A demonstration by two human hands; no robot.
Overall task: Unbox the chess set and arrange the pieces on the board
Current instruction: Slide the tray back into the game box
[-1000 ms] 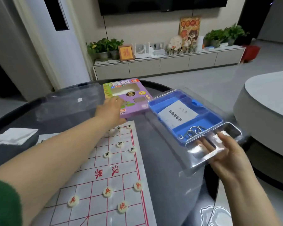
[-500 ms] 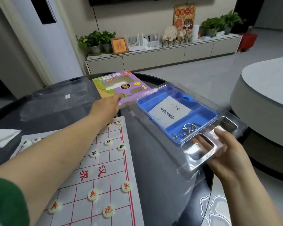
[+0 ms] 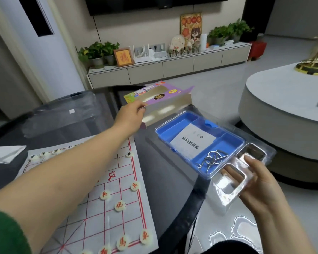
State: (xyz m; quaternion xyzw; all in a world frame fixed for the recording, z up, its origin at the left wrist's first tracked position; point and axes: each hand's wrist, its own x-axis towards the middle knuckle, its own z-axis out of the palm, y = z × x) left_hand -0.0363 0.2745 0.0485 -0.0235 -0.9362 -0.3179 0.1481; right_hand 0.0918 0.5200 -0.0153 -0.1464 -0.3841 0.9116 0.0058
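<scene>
My left hand [image 3: 131, 114] grips the near edge of the purple chess set box [image 3: 160, 99] and holds it tilted up off the dark round table [image 3: 169, 176]. My right hand [image 3: 255, 178] holds the near end of a clear plastic tray [image 3: 228, 186] with a blue insert [image 3: 174, 129]; a folded white instruction sheet [image 3: 193, 142] and metal wire rings [image 3: 213, 159] lie in it. The white paper board [image 3: 117, 213] with red lines lies flat under my left arm. Several round cream pieces [image 3: 120, 206] with red characters sit on it.
A folded white tissue [image 3: 6, 153] lies at the table's left. A grey round sofa or ottoman [image 3: 286, 114] stands to the right of the table. A low white cabinet [image 3: 173, 66] with plants and frames runs along the far wall.
My left hand has lifted the purple box off the table and tipped it up. The tray in my right hand has stayed roughly level; the camera tilted slightly.
</scene>
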